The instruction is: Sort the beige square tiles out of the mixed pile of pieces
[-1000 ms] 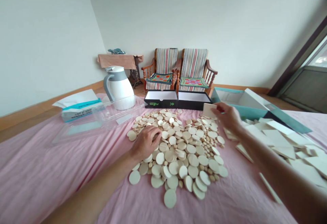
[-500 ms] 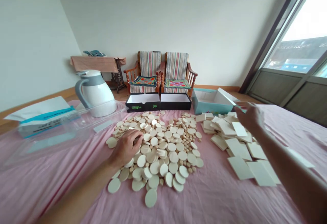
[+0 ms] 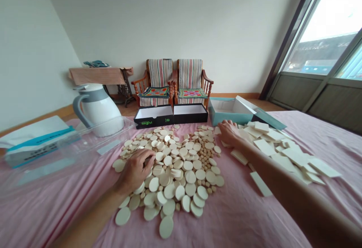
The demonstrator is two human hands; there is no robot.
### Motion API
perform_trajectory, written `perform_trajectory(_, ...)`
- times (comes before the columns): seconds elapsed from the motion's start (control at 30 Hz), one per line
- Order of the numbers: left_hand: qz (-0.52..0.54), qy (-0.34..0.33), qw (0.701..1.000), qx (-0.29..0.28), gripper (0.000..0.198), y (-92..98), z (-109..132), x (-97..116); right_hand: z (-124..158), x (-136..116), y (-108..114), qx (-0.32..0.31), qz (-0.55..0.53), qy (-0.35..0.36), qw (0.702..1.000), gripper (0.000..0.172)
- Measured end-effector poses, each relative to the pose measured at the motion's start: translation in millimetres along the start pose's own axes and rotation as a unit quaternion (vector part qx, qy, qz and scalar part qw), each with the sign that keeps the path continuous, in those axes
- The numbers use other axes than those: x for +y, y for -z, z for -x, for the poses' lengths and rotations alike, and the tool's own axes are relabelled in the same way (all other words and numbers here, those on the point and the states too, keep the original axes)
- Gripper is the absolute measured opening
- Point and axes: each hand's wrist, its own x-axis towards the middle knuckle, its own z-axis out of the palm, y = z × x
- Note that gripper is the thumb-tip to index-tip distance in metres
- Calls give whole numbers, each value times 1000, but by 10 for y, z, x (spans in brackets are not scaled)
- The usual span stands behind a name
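My left hand (image 3: pixel 137 168) rests on the left side of a heap of pale wooden discs (image 3: pixel 190 177), its fingers curled in; what they hold, if anything, is hidden. Small wooden beads (image 3: pixel 207 152) lie among the discs on the right. My right hand (image 3: pixel 229 132) touches the back left edge of a pile of cream rectangular tiles (image 3: pixel 283 161), just in front of the light-blue box (image 3: pixel 232 118). Its fingers point down over the tiles, and whether they grip one is unclear. My right forearm crosses above part of the pile.
Two black open boxes (image 3: pixel 154 121) stand behind the discs. A white and grey jug (image 3: pixel 106 108), clear plastic trays (image 3: pixel 87 146) and a blue-white packet (image 3: pixel 42 142) are at the left. Pink cloth (image 3: pixel 226 218) covers the surface. Two chairs (image 3: pixel 190 76) stand beyond.
My right hand has moved left, from the pile's back right to its back left. Tiles have shifted rightward into a more spread pile. My left hand stays on the discs, and the view has turned slightly.
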Motion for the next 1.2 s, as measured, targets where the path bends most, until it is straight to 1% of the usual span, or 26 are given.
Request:
perform_trajectory(0.07, 1, -1, 1000, 1, 13, 0, -3, -4, 43, 122, 85, 19, 14, -18, 1000, 31)
perform_trajectory(0.1, 1, 0, 1000, 2, 13, -1, -5, -6, 74, 215, 132, 39, 23, -31, 998, 34)
perform_trajectory(0.23, 1, 1, 1000, 2, 14, -12, -16, -20, 221, 738, 291, 146, 59, -113, 981, 46)
perform_trajectory(0.33, 0, 0, 1000, 1, 14, -24, -17, -37, 317, 1073, 343, 173, 62, -176, 967, 49)
perform_trajectory(0.4, -1, 2, 1000, 1, 14, -29, -13, -47, 383, 1133, 351, 184, 64, -187, 963, 49)
perform_trajectory(0.47, 0, 4, 1000, 0, 14, -28, -9, -52, 476, 1024, 343, 179, 47, -158, 970, 45)
perform_trajectory(0.5, 0, 5, 1000, -1, 14, -27, -9, -53, 538, 915, 332, 158, 26, -130, 978, 41)
perform_trajectory(0.53, 0, 6, 1000, -2, 14, -25, -9, -53, 609, 781, 316, 127, 0, -97, 987, 38)
perform_trajectory(0.6, -1, 6, 1000, -4, 15, -21, -13, -48, 767, 481, 265, 32, -46, -28, 998, 34)
perform_trajectory(0.67, -3, 5, 1000, -4, 15, -18, -20, -43, 908, 206, 195, -27, -39, 22, 999, 38)
perform_trajectory(0.7, -4, 5, 1000, -3, 16, -17, -23, -40, 960, 96, 156, -42, -30, 31, 998, 42)
perform_trajectory(0.8, -7, 5, 1000, -3, 17, -15, -28, -37, 1018, -114, 52, -58, -6, 29, 998, 57)
perform_trajectory(0.87, -8, 5, 1000, -3, 17, -14, -25, -40, 1007, -181, 15, -62, -1, 23, 998, 59)
perform_trajectory(1.0, -7, 4, 1000, -3, 18, -13, -12, -48, 1022, -258, 24, -57, -6, 13, 998, 48)
perform_trajectory(1.2, -7, 5, 1000, -9, 19, -10, -22, -41, 1139, -306, 58, -36, -10, 36, 999, 40)
